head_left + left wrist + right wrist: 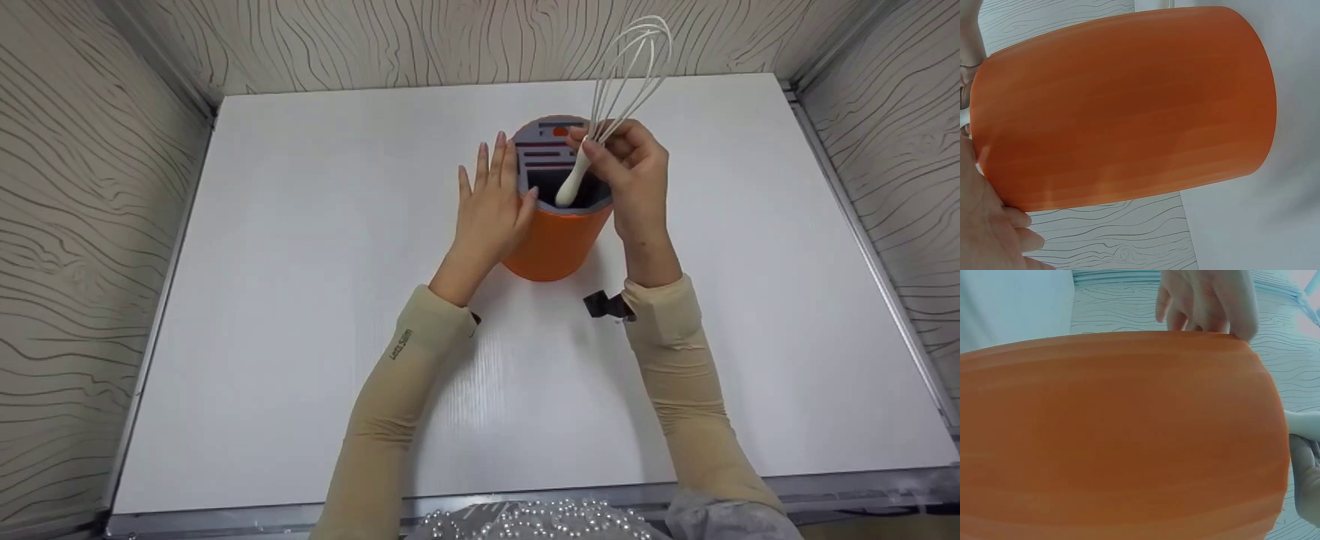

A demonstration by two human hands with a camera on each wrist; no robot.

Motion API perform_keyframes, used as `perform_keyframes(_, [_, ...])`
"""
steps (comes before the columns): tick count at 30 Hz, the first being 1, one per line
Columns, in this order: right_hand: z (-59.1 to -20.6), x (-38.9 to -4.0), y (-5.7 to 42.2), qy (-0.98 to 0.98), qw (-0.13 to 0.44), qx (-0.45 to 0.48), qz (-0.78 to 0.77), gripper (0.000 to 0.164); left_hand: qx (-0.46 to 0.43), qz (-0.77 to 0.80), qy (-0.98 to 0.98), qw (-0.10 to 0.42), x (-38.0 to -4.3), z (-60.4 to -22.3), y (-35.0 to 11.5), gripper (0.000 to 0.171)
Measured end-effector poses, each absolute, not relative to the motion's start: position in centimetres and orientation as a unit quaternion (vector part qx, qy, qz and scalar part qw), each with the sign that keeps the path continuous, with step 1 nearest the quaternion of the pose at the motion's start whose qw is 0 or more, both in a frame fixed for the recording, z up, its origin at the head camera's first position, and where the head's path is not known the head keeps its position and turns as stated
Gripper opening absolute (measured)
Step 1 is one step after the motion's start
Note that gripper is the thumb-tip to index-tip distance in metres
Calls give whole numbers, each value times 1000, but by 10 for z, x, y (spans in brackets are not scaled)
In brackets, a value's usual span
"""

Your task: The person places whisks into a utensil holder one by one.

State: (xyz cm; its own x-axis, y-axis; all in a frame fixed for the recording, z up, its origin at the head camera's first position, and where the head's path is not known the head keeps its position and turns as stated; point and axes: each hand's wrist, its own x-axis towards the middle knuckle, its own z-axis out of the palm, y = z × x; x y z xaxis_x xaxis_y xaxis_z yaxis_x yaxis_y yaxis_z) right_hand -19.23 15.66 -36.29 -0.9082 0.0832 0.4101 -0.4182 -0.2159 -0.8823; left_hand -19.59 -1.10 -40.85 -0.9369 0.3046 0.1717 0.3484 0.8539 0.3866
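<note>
An orange utensil holder [559, 244] with a grey slotted top [529, 180] stands upright on the white table. My right hand [640, 169] pinches a cream whisk [577, 176] where its handle meets the wires. The handle's end points down into the holder's large open compartment, and the wire loops rise up to the right. Against the holder's left side rests my left hand [491, 210], fingers straight and thumb at the rim. In the left wrist view the orange wall [1123, 107] fills most of the picture. The right wrist view shows the whisk handle [1304, 424] at the rim.
The white table [300, 262] extends around the holder on all sides. Wood-grain panels [337, 45] enclose it at the back and both sides. A black wrist mount [604, 305] sticks out from the right sleeve, close to the holder's base.
</note>
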Motion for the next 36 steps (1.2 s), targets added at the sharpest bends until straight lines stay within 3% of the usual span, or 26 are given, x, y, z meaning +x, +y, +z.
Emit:
perform_keyframes(11, [-371, -193, 157, -620, 143, 123, 762, 17, -166, -207, -963, 45, -195, -409, -11, 67])
perform_keyframes(36, [-375, -196, 161, -667, 90, 106, 732, 46, -166, -207, -964, 37, -196, -408, -12, 67])
